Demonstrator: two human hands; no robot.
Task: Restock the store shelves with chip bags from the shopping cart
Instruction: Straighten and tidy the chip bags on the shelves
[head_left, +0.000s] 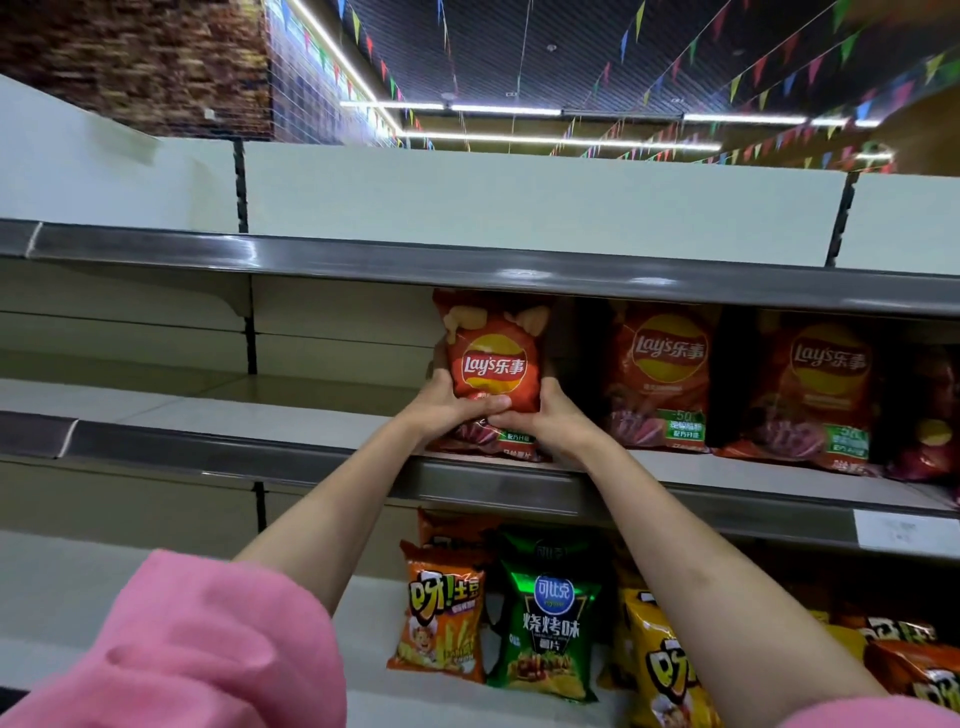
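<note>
The middle shelf (218, 415) across the frame holds red chip bags (660, 374) standing on its right half. The lower shelf (57, 597) holds an orange bag (441, 618), a green bag (550, 623) and yellow bags (660, 670) at the bottom right.

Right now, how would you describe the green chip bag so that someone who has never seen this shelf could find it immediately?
Start at the middle shelf, where both hands hold a red Lay's bag, and look at the shelf below it. There, between the person's two forearms, a row of bags stands. The green chip bag is the only green one, with a blue round logo, between an orange bag and a yellow bag.
</note>
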